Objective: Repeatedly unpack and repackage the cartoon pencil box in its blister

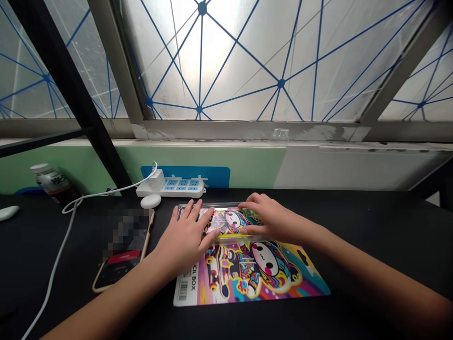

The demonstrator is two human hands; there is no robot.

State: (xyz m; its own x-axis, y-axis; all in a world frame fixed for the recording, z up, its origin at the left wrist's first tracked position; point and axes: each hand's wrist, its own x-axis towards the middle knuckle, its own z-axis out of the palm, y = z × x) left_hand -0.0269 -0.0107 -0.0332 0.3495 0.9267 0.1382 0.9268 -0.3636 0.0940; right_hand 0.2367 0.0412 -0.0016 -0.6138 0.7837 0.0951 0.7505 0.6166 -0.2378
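Pencil box (pixel 226 222) lies on the black surface (pixel 371 226), long axis left-right, just beyond the packaging card (pixel 255 276). Left hand (pixel 184 238) lies flat and open on its left end. Right hand (pixel 271 218) grips the right end, thumb near, fingers far.

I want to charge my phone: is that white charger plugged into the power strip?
Plugged in. The charger sits in the left end of the power strip, its cable trailing left over the desk.
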